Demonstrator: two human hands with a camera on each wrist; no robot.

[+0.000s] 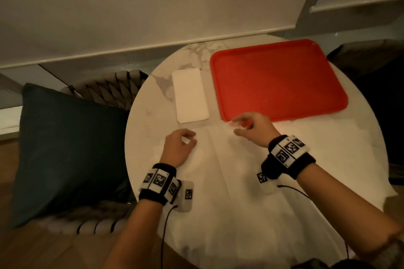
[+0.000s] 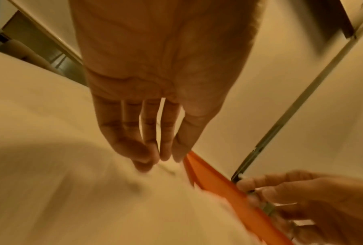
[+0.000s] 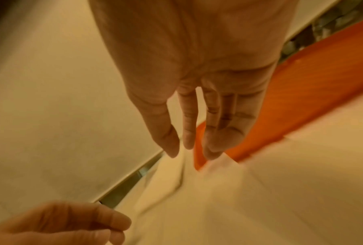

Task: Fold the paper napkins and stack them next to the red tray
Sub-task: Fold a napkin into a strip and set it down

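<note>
My left hand [image 2: 147, 79] fills the top centre, palm towards the camera, fingers [image 2: 130, 132] straight and close together, tips pointing down at the pale, wrinkled paper napkin sheet [image 2: 82, 199] spread below. Can't tell whether the tips touch it; heavy motion blur there. Thumb lies alongside, nothing pinched. Flat red plastic tray [image 2: 214, 180] shows as a thin orange-red strip running from just beside my fingertips down to the lower right edge, napkin edge against its near rim. My right hand [image 2: 314, 207] sits at the lower right, fingers curled at the tray's rim; what they hold, I can't tell.
</note>
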